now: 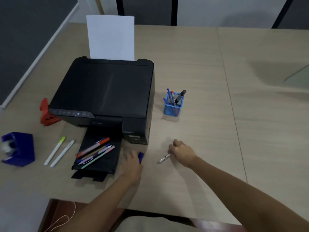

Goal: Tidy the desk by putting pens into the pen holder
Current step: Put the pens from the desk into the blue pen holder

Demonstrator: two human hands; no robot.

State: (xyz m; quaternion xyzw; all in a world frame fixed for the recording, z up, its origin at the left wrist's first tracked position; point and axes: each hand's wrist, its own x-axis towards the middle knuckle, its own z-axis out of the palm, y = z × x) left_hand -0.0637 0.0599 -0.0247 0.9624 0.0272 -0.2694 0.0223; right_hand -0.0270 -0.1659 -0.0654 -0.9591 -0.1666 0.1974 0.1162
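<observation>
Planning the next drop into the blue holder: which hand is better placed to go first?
Right, probably. The right hand already grips a clear pen and has open desk between it and the pen holder. The left hand holds something blue, farther away.

A pale wood-grain desk (pixel 250 131) fills most of the view, its top crossed by thin seams where panels meet. Past the far edge stands a light wall (pixel 217 10) broken by dark upright frames (pixel 173 10) — one slants at the far right. Beyond the left edge lies dark grey floor (pixel 25 39) with a pale strip along it. Soft, even light — a faint shadow at the right side.
</observation>
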